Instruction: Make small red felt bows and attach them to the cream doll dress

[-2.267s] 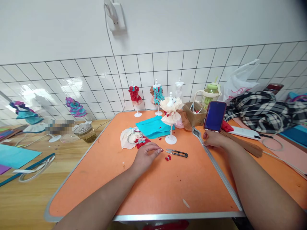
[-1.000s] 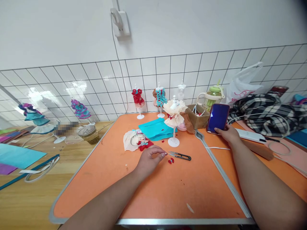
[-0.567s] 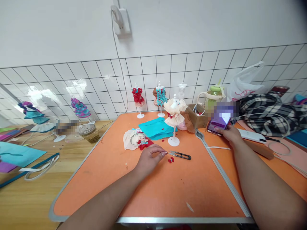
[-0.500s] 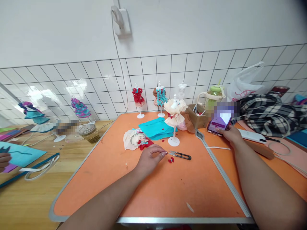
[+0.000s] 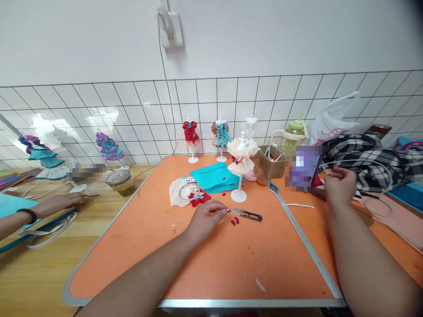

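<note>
My left hand (image 5: 207,219) rests on the orange table, thumb and forefinger pinched; what sits at the fingertips is too small to make out. Just beyond them lie black-handled thread snips (image 5: 247,214) and a small red bow-like piece (image 5: 235,221). My right hand (image 5: 340,187) is closed, fingers curled, to the right of a phone (image 5: 304,169) standing upright with its screen lit. The hand appears apart from the phone, and any thing inside its fingers is hidden. A mini dress form in a cream ruffled dress (image 5: 243,160) stands beyond the snips.
Blue paper sheets (image 5: 214,177), a hoop (image 5: 189,192) and red scraps lie behind my left hand. More dress forms, a cardboard box (image 5: 272,162), a green-lidded bottle (image 5: 295,133) and plaid cloth (image 5: 350,152) line the back. At left, another person's hand (image 5: 69,202) reaches past a jar (image 5: 119,181).
My right hand has let go of the phone, which now stands upright, and moved right with fingers curled. My left hand holds its place. The other person's hand has reached further in from the left.
</note>
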